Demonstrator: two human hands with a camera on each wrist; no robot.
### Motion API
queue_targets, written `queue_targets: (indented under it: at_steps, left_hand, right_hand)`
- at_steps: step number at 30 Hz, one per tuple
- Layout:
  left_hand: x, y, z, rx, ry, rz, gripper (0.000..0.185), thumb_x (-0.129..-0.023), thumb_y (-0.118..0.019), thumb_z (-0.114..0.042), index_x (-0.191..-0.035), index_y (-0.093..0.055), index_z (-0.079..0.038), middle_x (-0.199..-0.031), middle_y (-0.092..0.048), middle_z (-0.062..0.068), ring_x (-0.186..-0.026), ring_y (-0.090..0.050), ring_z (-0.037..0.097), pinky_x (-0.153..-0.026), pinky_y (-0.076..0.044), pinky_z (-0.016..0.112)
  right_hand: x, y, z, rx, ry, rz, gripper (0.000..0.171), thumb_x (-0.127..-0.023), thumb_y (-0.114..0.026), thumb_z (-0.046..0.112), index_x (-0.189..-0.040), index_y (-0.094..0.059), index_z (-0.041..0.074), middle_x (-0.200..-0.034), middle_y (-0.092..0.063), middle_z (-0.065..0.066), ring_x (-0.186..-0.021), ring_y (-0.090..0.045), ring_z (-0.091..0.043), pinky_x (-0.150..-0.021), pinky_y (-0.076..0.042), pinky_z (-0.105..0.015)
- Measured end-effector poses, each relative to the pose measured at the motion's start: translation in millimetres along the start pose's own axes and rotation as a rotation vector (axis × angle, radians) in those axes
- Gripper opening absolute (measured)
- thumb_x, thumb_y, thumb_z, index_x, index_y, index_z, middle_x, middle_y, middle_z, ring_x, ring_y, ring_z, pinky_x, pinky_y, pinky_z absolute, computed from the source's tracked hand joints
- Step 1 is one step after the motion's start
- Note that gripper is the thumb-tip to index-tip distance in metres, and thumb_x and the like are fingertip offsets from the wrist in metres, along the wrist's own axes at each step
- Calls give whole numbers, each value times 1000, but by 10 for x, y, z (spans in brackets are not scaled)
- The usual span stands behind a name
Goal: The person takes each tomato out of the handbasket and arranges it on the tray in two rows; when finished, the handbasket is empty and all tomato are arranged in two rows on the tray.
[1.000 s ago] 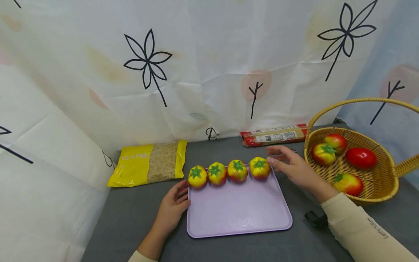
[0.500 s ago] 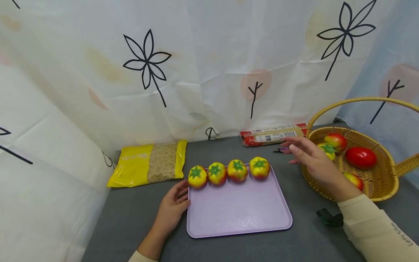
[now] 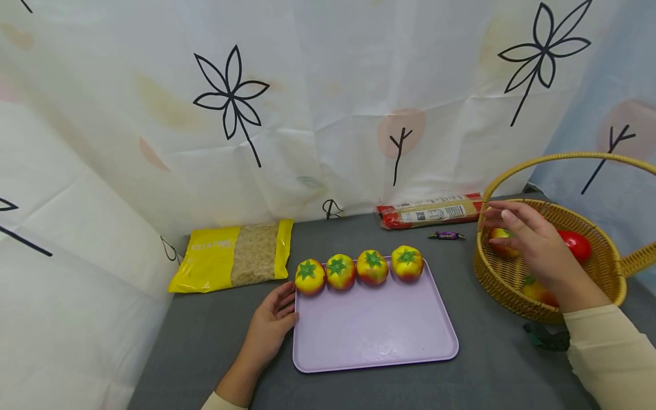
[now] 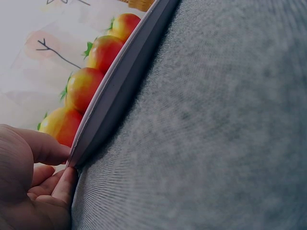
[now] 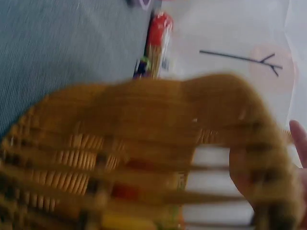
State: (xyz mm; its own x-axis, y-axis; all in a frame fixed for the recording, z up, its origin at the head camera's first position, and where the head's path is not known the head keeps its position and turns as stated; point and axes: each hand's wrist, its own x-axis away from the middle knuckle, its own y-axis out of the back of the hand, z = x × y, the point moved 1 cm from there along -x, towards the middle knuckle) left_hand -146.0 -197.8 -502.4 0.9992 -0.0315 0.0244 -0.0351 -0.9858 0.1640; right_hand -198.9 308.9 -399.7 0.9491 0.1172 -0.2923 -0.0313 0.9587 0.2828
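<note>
- Tomatoes (image 3: pixel 502 241) lie in the wicker basket (image 3: pixel 605 287) at the right of the counter (image 3: pixel 215 336); one yellow-red one sits under my right hand's fingers, a red one (image 3: pixel 578 245) beside it, another (image 3: pixel 535 290) lower down.
- My right hand (image 3: pixel 538 250) hovers over the basket's near rim, fingers spread and relaxed, holding nothing.
- My left hand (image 3: pixel 269 327) rests on the counter, fingers straight, fingertips touching the left edge of the lilac tray (image 3: pixel 374 336); the left wrist view shows the thumb against that rim.
- To do this well, I judge the right hand should come down clear of the arched handle (image 3: pixel 564 159), close around one tomato only, and lift gently, as the others may roll.
- I judge the left hand should steady the tray.
- Four tomatoes (image 3: pixel 359 267) stand in a row along the tray's far edge, touching or nearly so.
- Grey felt-like cloth covers the counter.
- A yellow bag (image 3: pixel 230 256) lies left of the tray, a long pasta packet (image 3: pixel 430 212) at the back, a small wrapped sweet (image 3: pixel 447 235) near it.
- White curtains with drawn flowers (image 3: pixel 230 97) close the space in.
</note>
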Motion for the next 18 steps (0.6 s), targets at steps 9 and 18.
queue_targets:
  at_steps: [9, 18]
  left_hand:
    - [-8, 5, 20, -6, -9, 1, 67, -97, -67, 13, -160, -46, 5, -159, -51, 23, -140, -56, 38, -111, -50, 37]
    - [-15, 4, 33, -15, -25, 5, 67, -97, -67, 12, -160, -44, 6, -158, -51, 24, -139, -57, 40, -112, -50, 40]
  right_hand:
    - [43, 293, -154, -126, -6, -52, 32, -120, -40, 18, -146, -59, 19, -138, -57, 1, -121, -58, -7, -90, -54, -12]
    - [83, 456, -282, 23, -71, -160, 27, -120, -41, 25, -139, -58, 31, -130, -58, 9, -115, -57, -3, -86, -52, -8]
